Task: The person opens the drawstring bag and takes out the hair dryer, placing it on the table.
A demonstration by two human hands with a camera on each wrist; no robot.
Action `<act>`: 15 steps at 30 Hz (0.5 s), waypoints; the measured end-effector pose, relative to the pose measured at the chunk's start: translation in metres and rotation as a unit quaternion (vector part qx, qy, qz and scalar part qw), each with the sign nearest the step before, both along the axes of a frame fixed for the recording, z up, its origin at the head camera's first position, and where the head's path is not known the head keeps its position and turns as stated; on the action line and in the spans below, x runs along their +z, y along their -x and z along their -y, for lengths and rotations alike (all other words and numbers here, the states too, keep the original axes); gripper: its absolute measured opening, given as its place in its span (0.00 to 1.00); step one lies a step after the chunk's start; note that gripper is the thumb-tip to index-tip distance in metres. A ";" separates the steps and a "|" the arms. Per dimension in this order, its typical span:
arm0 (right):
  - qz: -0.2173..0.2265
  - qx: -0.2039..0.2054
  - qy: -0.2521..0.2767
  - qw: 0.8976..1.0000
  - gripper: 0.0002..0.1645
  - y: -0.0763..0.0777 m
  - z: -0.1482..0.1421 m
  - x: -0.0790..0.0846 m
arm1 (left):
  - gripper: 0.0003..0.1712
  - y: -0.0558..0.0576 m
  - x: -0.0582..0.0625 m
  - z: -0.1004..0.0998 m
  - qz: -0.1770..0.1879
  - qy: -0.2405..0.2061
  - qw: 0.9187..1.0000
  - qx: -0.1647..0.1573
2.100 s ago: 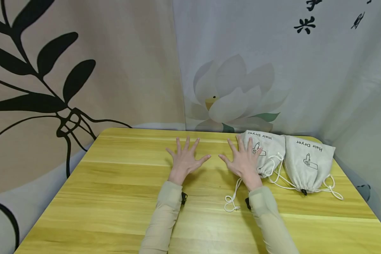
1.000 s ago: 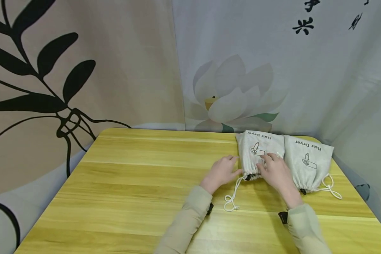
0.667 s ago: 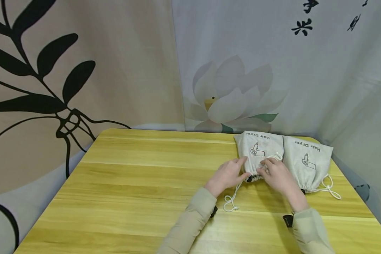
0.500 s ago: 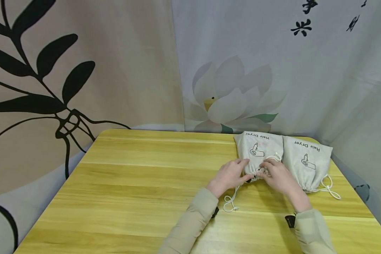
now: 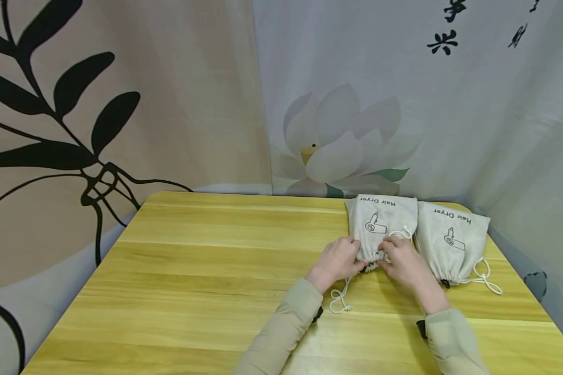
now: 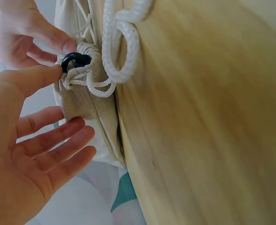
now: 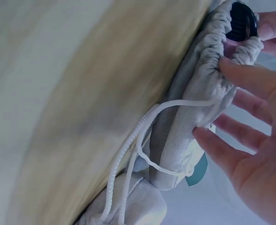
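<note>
Two off-white drawstring bags printed "Hair Dryer" lie side by side at the table's back right. My left hand (image 5: 337, 260) holds the left bag (image 5: 380, 208) by its gathered mouth, thumb at the opening and fingers against its side. Opposite it, my right hand (image 5: 405, 265) pinches the other side of the same mouth. In the left wrist view a black loop (image 6: 76, 60) pokes out of the opening by the left thumb. The right wrist view shows a black ribbed part (image 7: 241, 21) inside the mouth; what it belongs to is hidden.
The second drawstring bag (image 5: 455, 229) lies just right of the first, its cord (image 5: 488, 281) trailing right. The first bag's knotted white cord (image 5: 340, 302) lies on the wooden table (image 5: 192, 271). A printed curtain (image 5: 192, 104) hangs behind the table.
From spread flat above the table, both hands have moved right to the left bag's mouth and taken hold of its two sides. The bag's mouth has shifted slightly.
</note>
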State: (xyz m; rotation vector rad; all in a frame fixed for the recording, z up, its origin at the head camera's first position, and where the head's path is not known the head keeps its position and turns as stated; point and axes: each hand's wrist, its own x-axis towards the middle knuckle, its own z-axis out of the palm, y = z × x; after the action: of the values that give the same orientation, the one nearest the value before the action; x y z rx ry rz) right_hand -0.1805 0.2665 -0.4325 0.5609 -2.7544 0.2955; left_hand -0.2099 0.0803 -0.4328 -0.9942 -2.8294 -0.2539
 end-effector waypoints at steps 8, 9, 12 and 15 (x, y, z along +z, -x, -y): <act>-0.045 0.021 0.006 0.999 0.13 0.003 0.001 -0.004 | 0.19 0.001 0.000 -0.001 0.000 -0.001 1.000 -0.004; -0.049 0.022 0.006 0.999 0.13 0.003 0.001 -0.004 | 0.20 0.001 0.000 -0.002 0.000 -0.002 1.000 -0.003; -0.048 0.022 0.008 0.999 0.13 0.004 0.002 -0.004 | 0.21 0.000 -0.001 -0.003 -0.003 0.000 1.000 0.002; -0.051 0.017 0.014 0.998 0.13 0.005 0.004 -0.004 | 0.21 0.001 -0.001 -0.005 -0.012 0.001 1.000 0.005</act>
State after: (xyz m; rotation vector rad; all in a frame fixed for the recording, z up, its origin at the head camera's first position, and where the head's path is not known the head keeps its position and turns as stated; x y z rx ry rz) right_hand -0.1856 0.2627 -0.4364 0.5996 -2.6413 0.3036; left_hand -0.2109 0.0853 -0.4336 -0.9774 -2.8123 -0.2370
